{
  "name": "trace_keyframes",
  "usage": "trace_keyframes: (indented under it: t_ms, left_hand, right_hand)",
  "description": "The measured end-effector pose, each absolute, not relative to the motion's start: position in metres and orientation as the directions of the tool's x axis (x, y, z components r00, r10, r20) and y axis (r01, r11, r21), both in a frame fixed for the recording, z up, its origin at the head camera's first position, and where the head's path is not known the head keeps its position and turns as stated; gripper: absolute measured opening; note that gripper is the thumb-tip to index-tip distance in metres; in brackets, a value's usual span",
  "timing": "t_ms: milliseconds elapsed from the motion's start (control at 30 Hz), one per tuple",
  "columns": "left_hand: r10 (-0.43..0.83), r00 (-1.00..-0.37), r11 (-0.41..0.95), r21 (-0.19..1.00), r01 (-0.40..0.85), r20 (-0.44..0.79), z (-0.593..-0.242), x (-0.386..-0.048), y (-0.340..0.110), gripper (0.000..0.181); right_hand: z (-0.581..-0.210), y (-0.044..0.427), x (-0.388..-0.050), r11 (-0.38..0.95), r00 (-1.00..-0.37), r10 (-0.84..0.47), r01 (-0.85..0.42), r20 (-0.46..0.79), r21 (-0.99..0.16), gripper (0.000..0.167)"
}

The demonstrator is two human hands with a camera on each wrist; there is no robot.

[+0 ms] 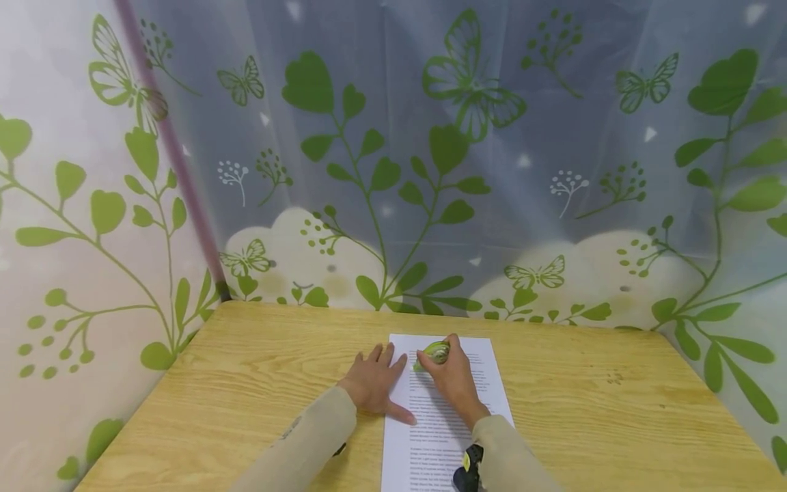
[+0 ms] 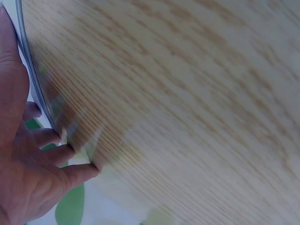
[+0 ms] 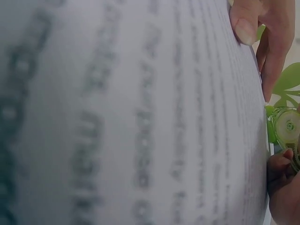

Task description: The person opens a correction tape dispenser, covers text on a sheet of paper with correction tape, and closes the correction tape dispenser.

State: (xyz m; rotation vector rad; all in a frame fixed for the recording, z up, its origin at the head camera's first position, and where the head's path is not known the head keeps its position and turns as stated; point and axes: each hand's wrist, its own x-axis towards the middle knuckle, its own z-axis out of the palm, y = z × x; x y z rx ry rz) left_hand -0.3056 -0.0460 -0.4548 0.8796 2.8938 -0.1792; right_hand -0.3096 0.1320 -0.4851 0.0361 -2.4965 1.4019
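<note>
A printed sheet of paper [image 1: 445, 427] lies on the wooden table in the head view. My right hand [image 1: 456, 383] grips a green correction tape dispenser [image 1: 438, 352] over the upper lines of text. In the right wrist view, the see-through body of the correction tape [image 3: 286, 125] shows its reel, and its green tip meets the page. With fingers spread, my left hand [image 1: 371, 384] rests at the sheet's left edge, its thumb on the paper. The left wrist view shows the left hand's [image 2: 28, 173] fingertips touching the surface.
The wooden table [image 1: 258, 383] extends to both sides of the paper. Behind it hangs a curtain [image 1: 381, 171] printed with green leaves and butterflies. A dark wrist device [image 1: 468, 468] sits by the right sleeve.
</note>
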Motion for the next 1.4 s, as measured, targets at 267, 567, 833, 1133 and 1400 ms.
trace_keyframes:
  t_ms: [267, 567, 833, 1133, 1400]
  left_hand:
    - [0.544, -0.825, 0.825, -0.083, 0.560, -0.155, -0.454, -0.305, -0.045, 0.118]
    - [0.537, -0.828, 0.829, -0.081, 0.553, -0.160, -0.451, -0.304, -0.046, 0.118]
    - [0.540, -0.828, 0.826, -0.095, 0.556, -0.154, -0.451, -0.303, -0.045, 0.119]
    - [0.530, -0.832, 0.831, -0.096, 0.549, -0.164, -0.454, -0.305, -0.044, 0.118]
    - [0.533, -0.832, 0.830, -0.095, 0.550, -0.155, -0.456, -0.308, -0.043, 0.120]
  right_hand:
    - [-0.485, 0.135, -0.308, 0.533, -0.963, 0.110, -0.152, 0.247, -0.833, 0.040]
    - [-0.484, 0.137, -0.307, 0.543, -0.964, 0.112, -0.143, 0.240, -0.827, 0.040]
    - [-0.484, 0.142, -0.307, 0.544, -0.967, 0.112, -0.134, 0.230, -0.828, 0.040]
    - [-0.484, 0.144, -0.306, 0.554, -0.973, 0.122, -0.096, 0.195, -0.827, 0.041]
    - [-0.485, 0.150, -0.308, 0.537, -0.973, 0.112, -0.113, 0.204, -0.836, 0.040]
